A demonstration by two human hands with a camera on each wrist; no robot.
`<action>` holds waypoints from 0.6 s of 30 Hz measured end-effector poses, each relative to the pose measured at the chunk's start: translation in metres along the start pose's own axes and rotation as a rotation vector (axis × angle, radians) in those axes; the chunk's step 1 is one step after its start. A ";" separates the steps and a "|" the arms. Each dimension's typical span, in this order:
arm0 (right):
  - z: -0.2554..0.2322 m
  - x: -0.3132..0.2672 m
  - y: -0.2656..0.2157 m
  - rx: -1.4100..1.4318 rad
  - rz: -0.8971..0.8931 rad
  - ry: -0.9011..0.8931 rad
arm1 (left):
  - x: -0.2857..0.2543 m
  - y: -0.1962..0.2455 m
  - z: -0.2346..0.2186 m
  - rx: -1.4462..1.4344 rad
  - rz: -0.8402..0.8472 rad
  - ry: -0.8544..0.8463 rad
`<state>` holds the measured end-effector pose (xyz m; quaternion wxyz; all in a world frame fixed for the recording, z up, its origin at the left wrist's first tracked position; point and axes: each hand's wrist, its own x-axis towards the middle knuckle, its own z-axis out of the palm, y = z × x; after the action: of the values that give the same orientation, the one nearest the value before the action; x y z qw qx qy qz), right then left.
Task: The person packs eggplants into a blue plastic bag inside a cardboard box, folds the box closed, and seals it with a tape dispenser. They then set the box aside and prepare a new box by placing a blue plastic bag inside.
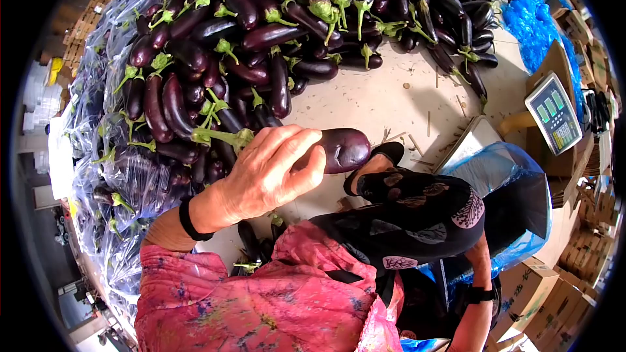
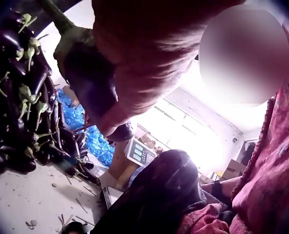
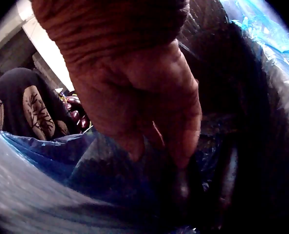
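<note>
In the head view the left hand [image 1: 270, 169] grips one dark purple eggplant [image 1: 345, 150], its green stem [image 1: 225, 138] pointing left and its rounded end right. The left wrist view shows the same eggplant [image 2: 88, 73] held against the palm and fingers of the left hand [image 2: 144, 58]. Inside a box lined with a blue plastic bag [image 3: 42, 180], the right hand [image 3: 139, 92] points its fingers down at a dark, shiny shape [image 3: 182, 187]; shadow hides whether it grips this. The knee and bag hide the right hand in the head view.
A large heap of eggplants [image 1: 261, 36] lies on the floor ahead and left, beside clear plastic sheeting [image 1: 140, 182]. A digital scale [image 1: 554, 114] stands at the right, near cardboard boxes [image 1: 525, 293]. Blue plastic [image 1: 521, 19] lies beyond. The person's bent knee [image 1: 450, 212] is between the hands.
</note>
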<state>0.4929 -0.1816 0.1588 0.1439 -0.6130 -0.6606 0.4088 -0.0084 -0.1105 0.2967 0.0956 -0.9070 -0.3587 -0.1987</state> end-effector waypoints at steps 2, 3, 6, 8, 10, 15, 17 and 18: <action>0.000 0.001 -0.002 -0.021 -0.004 0.005 | 0.003 0.001 -0.001 0.005 0.013 -0.015; 0.001 0.000 -0.003 -0.016 -0.003 0.008 | 0.005 0.002 -0.002 0.007 0.020 -0.023; 0.003 -0.001 -0.005 0.026 0.017 -0.006 | 0.010 0.003 -0.003 0.017 0.027 -0.030; 0.013 -0.001 0.012 0.018 0.033 -0.026 | 0.015 0.004 -0.008 -0.038 -0.014 -0.081; 0.016 -0.001 0.027 -0.023 0.138 -0.051 | 0.013 0.002 0.003 -0.073 -0.014 -0.076; 0.003 0.013 -0.038 -0.400 0.452 -0.289 | -0.020 -0.002 0.067 -0.583 -0.564 -0.235; 0.006 0.014 -0.026 -0.319 0.425 -0.222 | -0.047 -0.021 0.093 -0.923 -0.843 -0.358; 0.002 0.012 -0.041 -0.265 0.422 -0.151 | -0.052 -0.025 0.097 -1.222 -1.029 -0.397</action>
<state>0.4608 -0.1672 0.1830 -0.0757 -0.7185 -0.5746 0.3844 -0.0317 -0.0939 0.1878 -0.5834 -0.5393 -0.5683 -0.2139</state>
